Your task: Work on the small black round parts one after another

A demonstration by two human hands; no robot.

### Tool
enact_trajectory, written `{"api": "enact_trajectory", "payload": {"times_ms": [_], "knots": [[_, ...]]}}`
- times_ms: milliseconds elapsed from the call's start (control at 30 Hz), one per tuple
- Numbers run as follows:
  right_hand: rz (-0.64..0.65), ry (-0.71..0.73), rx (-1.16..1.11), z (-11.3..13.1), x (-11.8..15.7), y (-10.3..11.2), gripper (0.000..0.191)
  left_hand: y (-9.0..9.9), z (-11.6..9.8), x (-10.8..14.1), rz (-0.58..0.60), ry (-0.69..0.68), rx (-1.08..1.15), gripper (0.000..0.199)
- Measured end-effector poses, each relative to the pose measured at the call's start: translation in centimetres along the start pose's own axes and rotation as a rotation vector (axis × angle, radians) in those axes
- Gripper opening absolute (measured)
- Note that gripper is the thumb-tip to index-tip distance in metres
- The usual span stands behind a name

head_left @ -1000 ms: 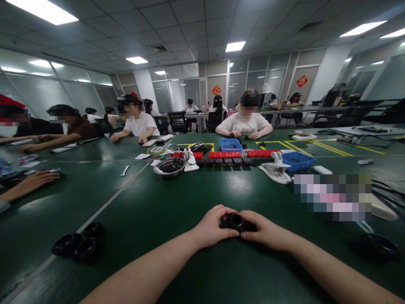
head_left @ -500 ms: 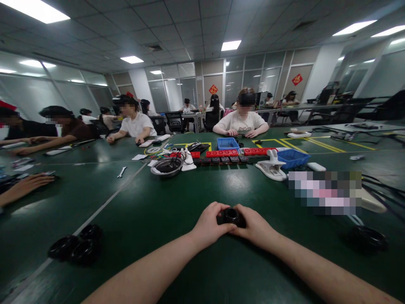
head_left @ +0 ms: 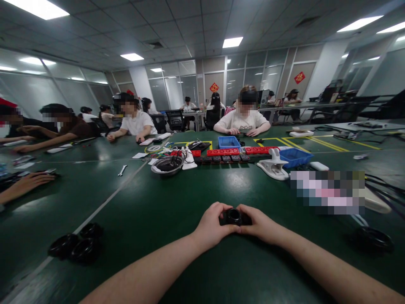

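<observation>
A small black part with a round, glossy opening (head_left: 234, 216) is held low over the green table between my two hands. My left hand (head_left: 215, 220) closes on its left side, thumb in front and fingers behind. From the right, my right hand (head_left: 255, 223) curls round the same part, and the two thumb tips meet near its front edge. Much of the part is hidden by my fingers, so its exact kind cannot be made out. Away to the left lie three glossy black rings (head_left: 84, 250) grouped together, and another black ring (head_left: 373, 240) lies at the far right.
Beyond my hands are a metal bowl (head_left: 167, 165), red socket strips (head_left: 224, 152), a white clip stand (head_left: 274, 166) and blue trays (head_left: 295, 158). A wrench (head_left: 122, 170) lies to the left. Other people sit around the table; a co-worker's hand (head_left: 34, 181) is at the left edge.
The black part and both hands sit slightly further right in view, and more of the round opening shows between my fingers. Both hands keep their hold.
</observation>
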State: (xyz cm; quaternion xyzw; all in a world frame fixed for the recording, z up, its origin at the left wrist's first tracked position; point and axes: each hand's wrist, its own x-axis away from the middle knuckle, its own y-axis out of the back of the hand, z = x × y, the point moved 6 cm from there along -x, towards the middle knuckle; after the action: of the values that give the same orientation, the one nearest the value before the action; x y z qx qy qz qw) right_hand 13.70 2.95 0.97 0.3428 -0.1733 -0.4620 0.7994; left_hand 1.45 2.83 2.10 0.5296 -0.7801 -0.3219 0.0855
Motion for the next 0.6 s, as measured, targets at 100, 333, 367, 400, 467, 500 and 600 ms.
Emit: {"api": "enact_trajectory", "payload": {"times_ms": [100,333,367,400,467,500,600], "knots": [[-0.105,-0.05,0.104,0.0,-0.1,-0.2,0.03,0.0,0.1,0.0,-0.044,0.016,0.001,0.039],[0.079,0.137,-0.023,1.2,0.6,0.5,0.046,0.3,-0.9,-0.1,0.17,-0.125,0.017,0.041],[0.116,0.136,-0.027,1.0,0.6,0.5,0.04,0.3,-1.0,0.0,0.185,-0.134,0.02,0.041],[0.139,0.126,-0.025,0.9,0.6,0.5,0.035,0.3,-1.0,0.0,0.192,-0.138,0.023,0.04],[0.126,0.08,-0.01,0.4,0.4,0.2,0.03,0.1,-0.8,0.1,0.168,-0.121,0.015,0.04],[0.088,0.043,0.011,0.1,0.2,0.0,0.029,0.1,-0.7,0.0,0.134,-0.098,0.005,0.041],[-0.079,-0.059,0.137,-0.3,-0.1,-0.3,0.034,0.0,-0.1,0.1,0.009,-0.02,-0.028,0.04]]}}
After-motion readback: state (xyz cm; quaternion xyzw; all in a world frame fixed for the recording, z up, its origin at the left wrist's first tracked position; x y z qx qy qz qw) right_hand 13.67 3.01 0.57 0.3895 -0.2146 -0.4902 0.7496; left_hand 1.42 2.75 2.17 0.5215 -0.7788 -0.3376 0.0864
